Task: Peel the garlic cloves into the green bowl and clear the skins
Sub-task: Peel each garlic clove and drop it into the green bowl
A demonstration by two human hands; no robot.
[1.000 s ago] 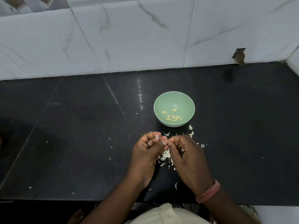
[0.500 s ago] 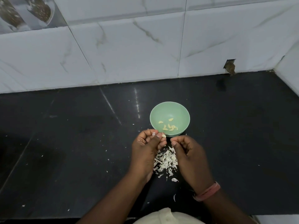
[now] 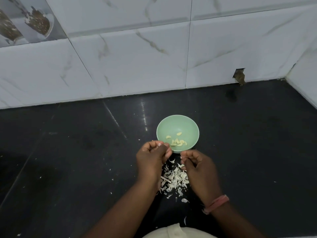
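Garlic clove [image 3: 159, 144] sits pinched in the left hand [image 3: 151, 160] grip; right hand [image 3: 199, 167] curls beside it, apparently empty.

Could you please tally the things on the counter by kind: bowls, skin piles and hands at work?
Green bowl: 1
Pile of garlic skins: 1
Hands, left hand and right hand: 2
Total: 4
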